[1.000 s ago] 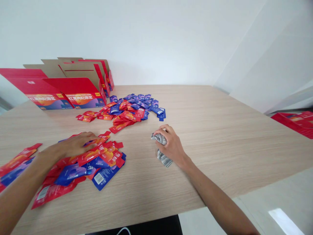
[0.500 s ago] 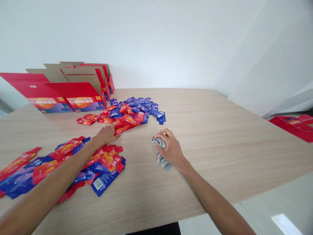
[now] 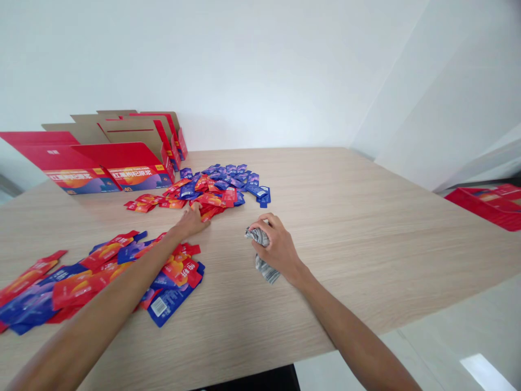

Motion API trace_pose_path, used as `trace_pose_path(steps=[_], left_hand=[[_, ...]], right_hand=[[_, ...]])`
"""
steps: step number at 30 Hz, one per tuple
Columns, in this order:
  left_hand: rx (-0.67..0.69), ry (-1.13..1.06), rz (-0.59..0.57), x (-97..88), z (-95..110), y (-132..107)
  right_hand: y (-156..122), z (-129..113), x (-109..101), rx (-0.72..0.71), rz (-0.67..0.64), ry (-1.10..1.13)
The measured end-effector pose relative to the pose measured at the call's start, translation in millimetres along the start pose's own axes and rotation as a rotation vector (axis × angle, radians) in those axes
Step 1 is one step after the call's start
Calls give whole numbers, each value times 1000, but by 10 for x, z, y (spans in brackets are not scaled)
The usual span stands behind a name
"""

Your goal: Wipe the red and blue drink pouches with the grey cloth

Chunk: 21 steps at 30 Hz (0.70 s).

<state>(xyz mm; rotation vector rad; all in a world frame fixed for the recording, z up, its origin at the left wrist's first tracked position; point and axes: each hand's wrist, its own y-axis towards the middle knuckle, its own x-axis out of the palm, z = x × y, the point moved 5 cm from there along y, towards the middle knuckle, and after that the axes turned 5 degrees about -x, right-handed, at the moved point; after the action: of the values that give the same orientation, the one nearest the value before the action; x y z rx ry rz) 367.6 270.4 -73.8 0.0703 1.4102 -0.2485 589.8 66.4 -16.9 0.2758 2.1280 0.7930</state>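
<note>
My left hand (image 3: 192, 221) reaches forward to the near edge of a mixed pile of small red sachets (image 3: 209, 200) and blue sachets (image 3: 258, 190). Its fingers touch the red ones, with the thumb spread apart; nothing shows in its grasp. Under and beside my left forearm lies a second heap of larger red pouches (image 3: 108, 252) and blue pouches (image 3: 173, 301), partly hidden by the arm. In the middle of the table my right hand (image 3: 279, 247) is closed around a crumpled grey striped cloth (image 3: 266, 270), whose lower end hangs out below the fingers onto the tabletop.
Several open red cartons (image 3: 138, 176) with raised flaps stand at the back left of the wooden table (image 3: 366, 228), near the white wall (image 3: 260, 70). A red box (image 3: 484, 206) sits beyond the table's right edge. Something black (image 3: 260, 380) shows under the front edge.
My left hand has moved a little forward and right against the red sachets. My right hand keeps its hold on the cloth. The view has shifted slightly.
</note>
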Motion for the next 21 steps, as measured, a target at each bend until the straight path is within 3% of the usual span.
trace_pose_path(steps=[8,14,17,21], left_hand=[[-6,-32,-59,5,406,-148],[17,-38,-111,-153,597,-628],[87,-346,-180,-100,702,-955],[237,-925,-321,185,866,-1344]], right_hand=[[31,30,-49,21,31,7],[27,34,-81,15,70,41],[25,-8,-185,-54,221,139],[17,-102,-284,-169,325,255]])
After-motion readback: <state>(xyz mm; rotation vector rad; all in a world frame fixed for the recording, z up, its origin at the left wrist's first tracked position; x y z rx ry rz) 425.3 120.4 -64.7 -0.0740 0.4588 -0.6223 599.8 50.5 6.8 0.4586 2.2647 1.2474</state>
